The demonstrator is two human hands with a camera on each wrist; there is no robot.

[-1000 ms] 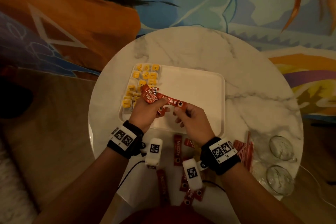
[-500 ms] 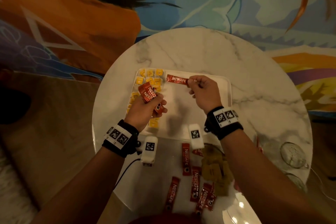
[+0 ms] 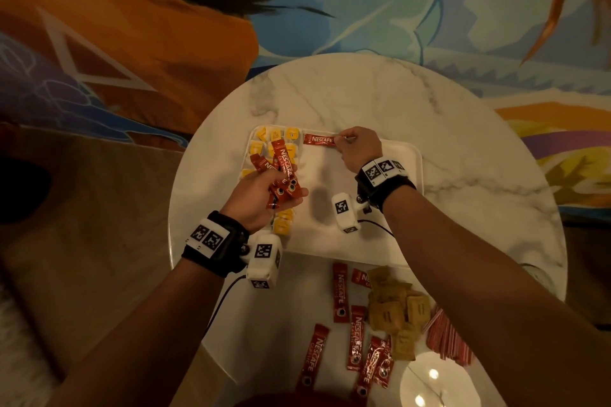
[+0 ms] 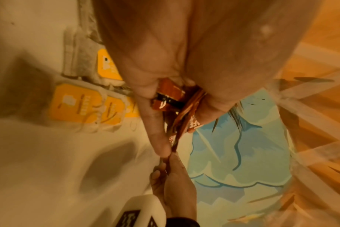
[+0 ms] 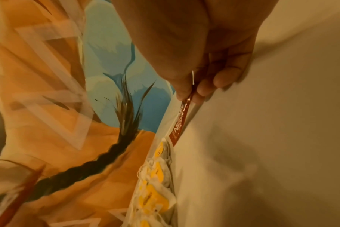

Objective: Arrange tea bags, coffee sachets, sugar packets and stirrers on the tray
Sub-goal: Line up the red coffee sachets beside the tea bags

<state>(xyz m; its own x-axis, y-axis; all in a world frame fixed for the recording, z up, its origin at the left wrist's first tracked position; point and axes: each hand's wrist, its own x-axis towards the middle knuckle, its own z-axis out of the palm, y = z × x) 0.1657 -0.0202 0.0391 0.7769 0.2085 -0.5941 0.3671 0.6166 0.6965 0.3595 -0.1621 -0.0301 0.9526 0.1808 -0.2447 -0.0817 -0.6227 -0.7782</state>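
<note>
Coffee sachet (image 3: 319,140) pinched by right hand (image 3: 358,149), left hand (image 3: 261,196) gripping sachet bundle (image 3: 281,172) hiding tea bags (image 3: 274,135)

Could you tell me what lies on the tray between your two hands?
In the head view, only bare white plastic tray lies between the left hand, gripping a bunch of red coffee sachets, and the right hand, pinching a single red sachet.
</note>
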